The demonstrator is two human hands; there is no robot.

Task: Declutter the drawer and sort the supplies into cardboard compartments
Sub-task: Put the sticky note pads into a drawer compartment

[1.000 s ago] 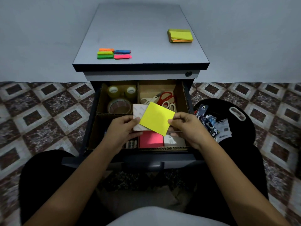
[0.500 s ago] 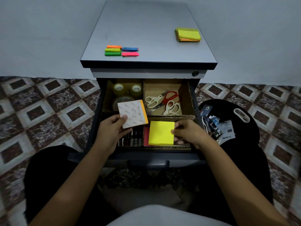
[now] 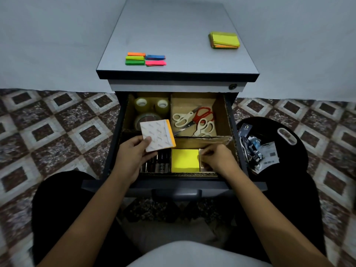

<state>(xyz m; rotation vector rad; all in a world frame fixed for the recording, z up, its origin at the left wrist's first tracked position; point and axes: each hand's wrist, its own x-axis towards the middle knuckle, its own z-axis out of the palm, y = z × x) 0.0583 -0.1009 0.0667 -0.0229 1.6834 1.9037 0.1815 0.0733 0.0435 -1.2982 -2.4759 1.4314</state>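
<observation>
The open drawer (image 3: 234, 120) holds cardboard compartments. Tape rolls (image 3: 151, 106) fill the back left one, scissors (image 3: 194, 120) the back right one, batteries (image 3: 159, 164) the front left. A yellow sticky-note pad (image 3: 185, 160) lies flat in the front middle compartment. My left hand (image 3: 133, 153) holds an orange sticky-note pad (image 3: 157, 135), white backing up, above the drawer. My right hand (image 3: 216, 158) rests in the front right compartment beside the yellow pad, fingers curled on a small pale item I cannot make out.
On the cabinet top (image 3: 173, 35) lie coloured flag strips (image 3: 145, 59) at the front left and a yellow-orange pad stack (image 3: 224, 40) at the right. A black stool (image 3: 269, 147) with packaged items stands right of the drawer. Patterned tiles cover the floor.
My right hand lowered the yellow pad into the front middle compartment and let go, then shifted right. My left hand lifted the orange pad up and left.
</observation>
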